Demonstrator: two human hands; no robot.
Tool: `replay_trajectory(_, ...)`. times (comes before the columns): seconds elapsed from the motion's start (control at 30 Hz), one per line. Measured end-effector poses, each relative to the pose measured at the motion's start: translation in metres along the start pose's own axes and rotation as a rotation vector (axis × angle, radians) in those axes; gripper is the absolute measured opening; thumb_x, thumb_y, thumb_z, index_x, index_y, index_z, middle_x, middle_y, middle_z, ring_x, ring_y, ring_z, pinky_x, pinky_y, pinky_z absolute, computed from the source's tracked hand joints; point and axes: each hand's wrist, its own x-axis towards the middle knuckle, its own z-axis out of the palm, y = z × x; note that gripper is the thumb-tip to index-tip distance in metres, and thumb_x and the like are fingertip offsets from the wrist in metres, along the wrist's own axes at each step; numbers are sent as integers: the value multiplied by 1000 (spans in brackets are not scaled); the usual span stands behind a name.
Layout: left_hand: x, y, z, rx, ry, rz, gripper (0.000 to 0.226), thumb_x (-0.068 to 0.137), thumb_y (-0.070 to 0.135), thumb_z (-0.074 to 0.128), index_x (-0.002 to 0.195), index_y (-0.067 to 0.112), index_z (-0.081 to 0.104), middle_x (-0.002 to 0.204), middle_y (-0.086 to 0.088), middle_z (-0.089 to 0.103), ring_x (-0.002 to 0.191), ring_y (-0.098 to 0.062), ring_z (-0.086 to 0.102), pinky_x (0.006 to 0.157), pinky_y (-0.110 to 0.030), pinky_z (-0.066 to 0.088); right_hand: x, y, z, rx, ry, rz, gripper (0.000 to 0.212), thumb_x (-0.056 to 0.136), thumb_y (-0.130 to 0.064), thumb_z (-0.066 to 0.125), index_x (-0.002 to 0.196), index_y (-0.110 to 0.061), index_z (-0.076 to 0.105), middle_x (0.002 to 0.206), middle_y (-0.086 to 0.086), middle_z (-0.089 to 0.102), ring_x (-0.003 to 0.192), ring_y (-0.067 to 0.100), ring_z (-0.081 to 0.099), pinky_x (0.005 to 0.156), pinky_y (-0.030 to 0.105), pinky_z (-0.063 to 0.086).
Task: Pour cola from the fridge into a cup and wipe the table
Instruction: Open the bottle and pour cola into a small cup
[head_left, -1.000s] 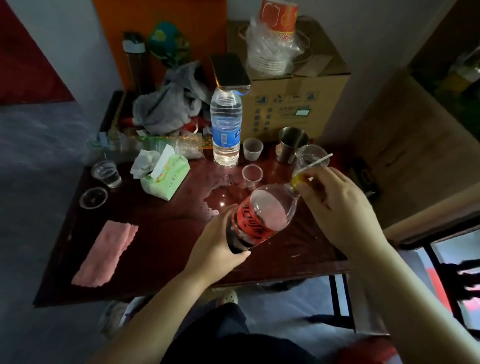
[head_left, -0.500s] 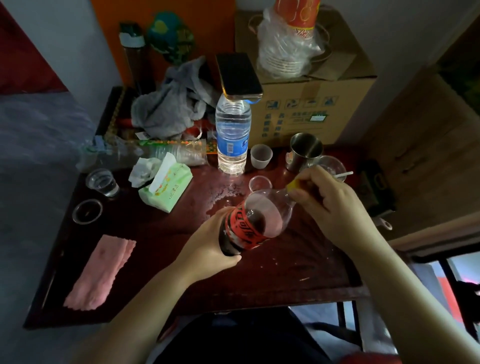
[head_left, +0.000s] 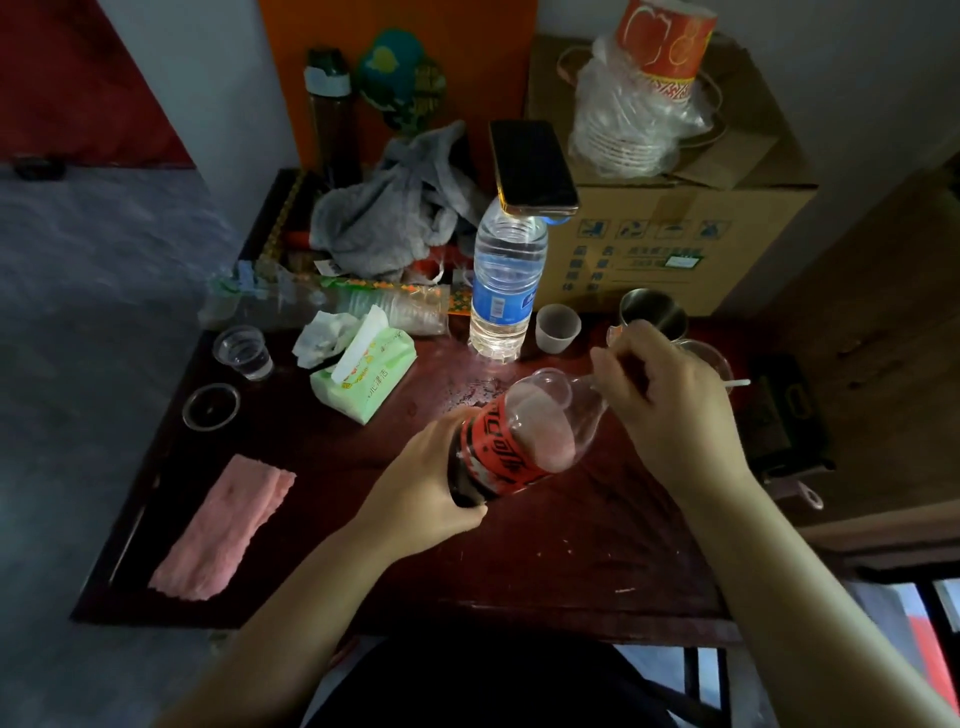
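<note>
Head view: a folded pink cloth (head_left: 223, 525) lies well left of the left hand (head_left: 415, 499), which grips the base of the tilted red-labelled clear plastic cola bottle (head_left: 501, 447). The right hand (head_left: 670, 410) curls round its neck, hiding the cap. Steady the base, keep the neck raised, twist slowly against fizz.

Gripping the dark lower end of a tilted cola bottle (head_left: 519, 441) with the left hand (head_left: 421, 499), above the table (head_left: 571, 545). Curling the right hand (head_left: 670, 415) over the bottle's neck, cap hidden under the fingers. Beyond the hands: a water bottle (head_left: 506, 291) with a phone (head_left: 532, 169) lying on top, a small cup (head_left: 557, 327), and a metal cup (head_left: 653, 312) just past the right hand. Left of the left hand: a tissue pack (head_left: 363, 374) and a pink cloth (head_left: 223, 530), lying flat.
</note>
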Motion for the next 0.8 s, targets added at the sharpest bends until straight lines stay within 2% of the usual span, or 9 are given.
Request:
replay_trajectory(0.1, 2, -4, -5, -9, -68, -19, 83, 60, 20, 76, 131, 38, 37, 121, 22, 52, 115, 0, 51, 92, -24, 47, 4, 13, -2, 152, -134, -107, 29, 89, -38, 48, 85, -11, 56, 81, 3, 59, 75, 20, 56, 65, 41, 46)
replay_trajectory(0.17, 4, -5, -7, 22, -54, -20, 82, 61, 23, 75, 132, 39, 37, 121, 21, 52, 115, -3, 51, 91, -29, 48, 4, 18, 0, 139, -128, -65, 29, 90, -40, 48, 90, -12, 56, 84, 2, 61, 79, 20, 58, 67, 42, 47)
replay_trajectory(0.23, 5, -3, -8, 115, 4, 7, 81, 62, 24, 74, 133, 37, 38, 118, 19, 52, 112, -4, 49, 85, -27, 47, 4, 19, 7, 18, -62, 100, 31, 92, -41, 47, 86, -12, 55, 76, 3, 63, 73, 23, 60, 62, 41, 48)
replay_trajectory(0.3, 6, -3, -7, 251, 67, 58, 78, 62, 22, 74, 133, 30, 41, 112, 14, 54, 105, -8, 50, 80, -21, 41, 8, 23, 16, -28, -126, 395, 36, 92, -45, 46, 77, -13, 55, 67, 1, 60, 68, 24, 60, 58, 37, 45)
replay_trajectory(0.37, 7, -5, -6, 323, 93, 60, 78, 62, 23, 74, 133, 27, 41, 109, 10, 55, 103, -11, 51, 79, -20, 38, 10, 24, 22, -28, -156, 522, 43, 92, -50, 45, 71, -14, 54, 62, 0, 56, 64, 23, 58, 53, 31, 35)
replay_trajectory(0.5, 11, -9, -9, 163, 10, -14, 84, 60, 27, 73, 133, 37, 35, 118, 14, 51, 110, -8, 49, 84, -26, 45, 10, 16, 22, 13, 54, 267, 37, 93, -42, 48, 74, -10, 52, 59, 1, 56, 57, 20, 54, 49, 31, 34)
replay_trajectory(0.67, 14, -10, -18, 111, -52, -8, 81, 60, 28, 73, 131, 40, 36, 118, 21, 52, 112, -4, 50, 86, -32, 50, 9, 23, 14, 75, -17, -115, 30, 90, -35, 46, 77, -8, 53, 63, 1, 56, 55, 19, 52, 48, 34, 39)
replay_trajectory(0.73, 14, -6, -17, 199, -7, 16, 80, 62, 28, 72, 132, 38, 36, 116, 18, 52, 110, -6, 49, 83, -29, 49, 9, 25, 16, 40, 12, 41, 31, 91, -36, 46, 75, -10, 52, 59, -1, 54, 52, 17, 51, 46, 30, 36)
replay_trajectory(0.8, 13, -5, -15, 323, 69, 73, 81, 61, 26, 75, 133, 30, 38, 112, 10, 55, 105, -11, 51, 84, -29, 48, 15, 29, 21, -30, -90, 364, 36, 92, -42, 47, 71, -13, 51, 58, -2, 54, 57, 20, 54, 50, 29, 34)
